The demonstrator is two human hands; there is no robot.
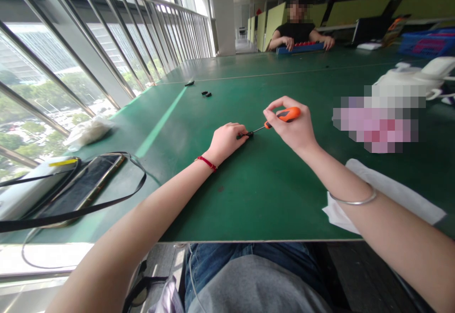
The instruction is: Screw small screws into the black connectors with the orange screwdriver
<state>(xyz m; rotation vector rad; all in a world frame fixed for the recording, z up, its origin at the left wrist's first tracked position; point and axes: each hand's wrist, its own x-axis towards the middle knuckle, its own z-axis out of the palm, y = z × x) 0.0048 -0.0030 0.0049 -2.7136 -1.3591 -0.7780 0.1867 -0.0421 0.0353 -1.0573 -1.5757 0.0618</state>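
Note:
My right hand (289, 126) is shut on a small screwdriver with an orange handle (286, 114), and its thin steel shaft slants down and to the left. The shaft's tip meets a small black part (245, 135), which my left hand (227, 141) pinches against the green work table (213, 199). The fingers of my left hand hide much of that part. Farther along the table lie several similar black pieces (205, 93).
A phone with a black cord (81, 187) and a white bag (88, 130) lie to the left by the tall windows. White paper (387, 190) sits under my right forearm. A blurred pink item (377, 123) lies to the right. Across the table, a co-worker (296, 33) handles a blue tray (300, 48).

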